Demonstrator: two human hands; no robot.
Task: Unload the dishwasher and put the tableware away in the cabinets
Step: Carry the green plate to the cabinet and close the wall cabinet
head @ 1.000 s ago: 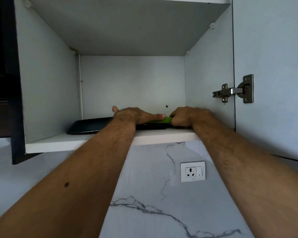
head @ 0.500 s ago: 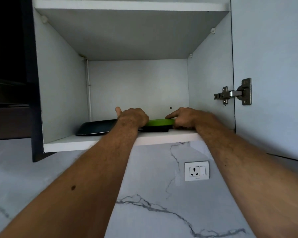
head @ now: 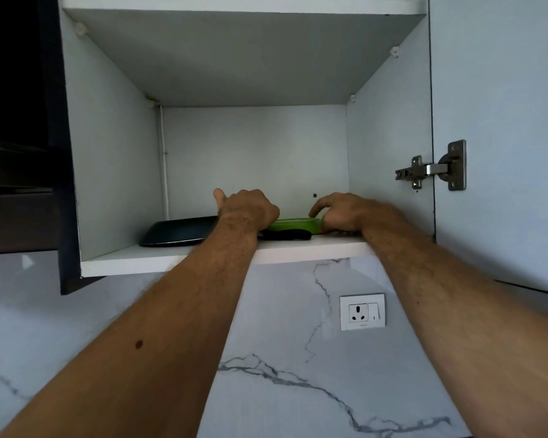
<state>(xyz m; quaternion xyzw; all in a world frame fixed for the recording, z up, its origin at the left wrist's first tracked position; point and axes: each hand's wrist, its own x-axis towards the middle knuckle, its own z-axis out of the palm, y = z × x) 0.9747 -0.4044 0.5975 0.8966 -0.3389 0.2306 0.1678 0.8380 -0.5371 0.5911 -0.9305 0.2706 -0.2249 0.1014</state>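
Note:
A green plate (head: 295, 223) lies on a black plate (head: 287, 235) at the right of the lower cabinet shelf (head: 171, 259). My left hand (head: 247, 211) is at the green plate's left edge and covers it. Its thumb sticks up and its fingers are curled out of sight behind the knuckles, so any hold is hidden. My right hand (head: 340, 213) is at the plate's right edge. Its index finger is raised above the rim and its other fingers are loosely bent beside the plate. A second dark plate (head: 178, 232) lies to the left on the same shelf.
The cabinet's dark left door (head: 60, 153) stands open, and the right door (head: 500, 137) hangs open on a metal hinge (head: 434, 169). A shelf board (head: 241, 52) closes the compartment above. Below is a marble wall with a white socket (head: 362, 311).
My left fingers went from lying flat on the green plate to curled at its edge. My right index finger lifted off the rim. The camera view shifted, showing more of the cabinet.

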